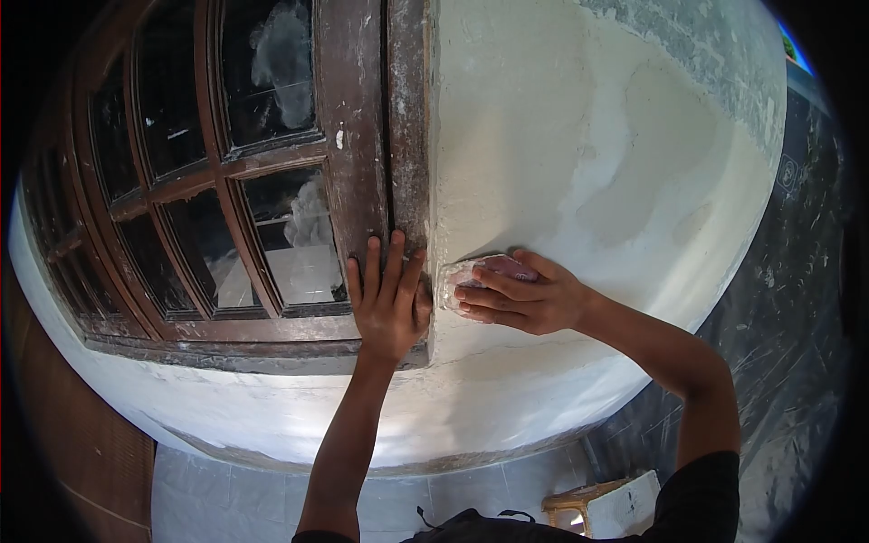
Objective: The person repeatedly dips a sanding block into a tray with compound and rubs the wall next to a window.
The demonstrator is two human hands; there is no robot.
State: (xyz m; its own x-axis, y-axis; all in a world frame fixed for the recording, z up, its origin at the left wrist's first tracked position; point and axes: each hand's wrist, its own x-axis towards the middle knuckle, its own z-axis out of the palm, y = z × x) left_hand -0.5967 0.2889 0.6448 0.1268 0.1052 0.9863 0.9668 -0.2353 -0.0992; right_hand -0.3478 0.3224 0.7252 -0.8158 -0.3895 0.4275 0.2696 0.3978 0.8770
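My left hand (pixel 389 303) lies flat on the brown wooden window frame (pixel 353 109), its fingers stretched upward and slightly apart. Nothing is held in it. Just right of the frame, my right hand (pixel 534 294) presses a dusty, reddish piece of sandpaper (pixel 507 269) against the pale wall (pixel 525 109). The fingers of that hand lie over the sandpaper and point left toward the frame's edge. White powder coats the sandpaper's left end and some fingertips. The wall has a patchy cream, white and grey surface.
Glass panes (pixel 281 226) fill the window grid at left. A dark plastic sheet (pixel 769 362) hangs at right. Below, a chair-like piece with a pale top (pixel 625 507) stands on the grey covered floor (pixel 217 498). A brown woven panel (pixel 72 407) is at lower left.
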